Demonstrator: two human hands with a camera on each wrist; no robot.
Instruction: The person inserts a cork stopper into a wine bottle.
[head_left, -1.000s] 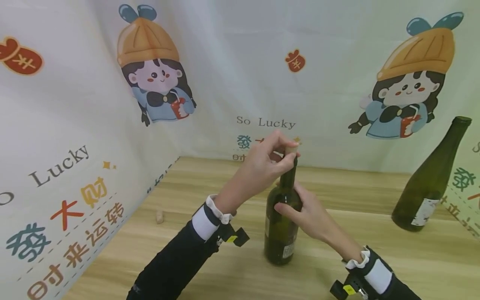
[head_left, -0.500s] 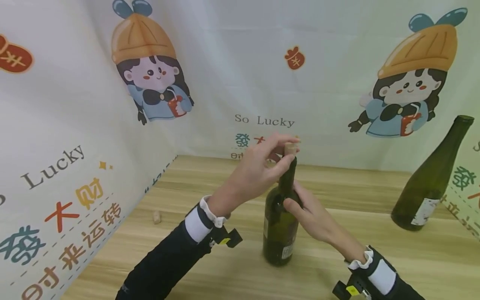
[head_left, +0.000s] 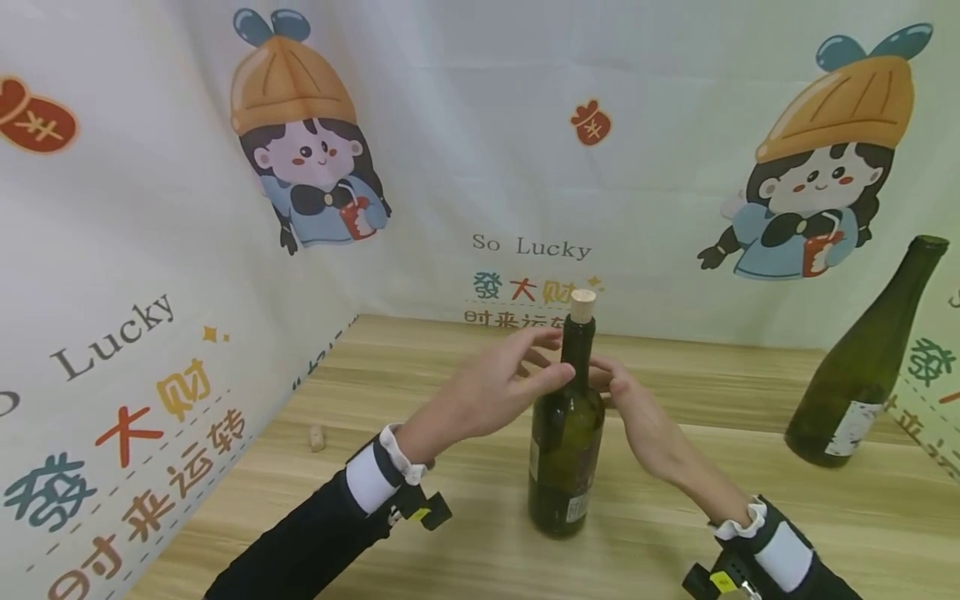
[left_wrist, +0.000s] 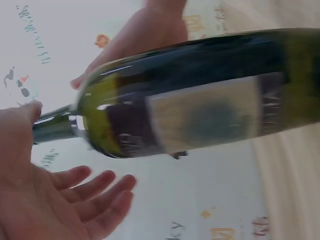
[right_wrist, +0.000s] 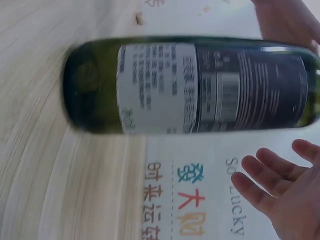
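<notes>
A dark green wine bottle (head_left: 564,454) stands upright on the wooden table, with a pale cork (head_left: 582,306) sticking up from its mouth. To the left of the neck is my left hand (head_left: 491,387), its fingers loosely spread and the thumb passing in front of the neck; whether the thumb touches the glass I cannot tell. On the other side, my right hand (head_left: 648,421) has relaxed fingers beside the neck and shoulder, partly behind the bottle. Both wrist views show the hands loose around the bottle, whose labels (right_wrist: 157,87) face the right wrist camera.
A second green bottle (head_left: 855,375), uncorked, stands at the right of the table (head_left: 697,508). Another small cork (head_left: 317,438) sits at the left. A printed cloth (head_left: 420,167) hangs as a wall behind and along both sides.
My left hand has let go of the cork and come down beside the neck, leaving the cork in the mouth. My right hand has loosened from the bottle and shifted slightly right.
</notes>
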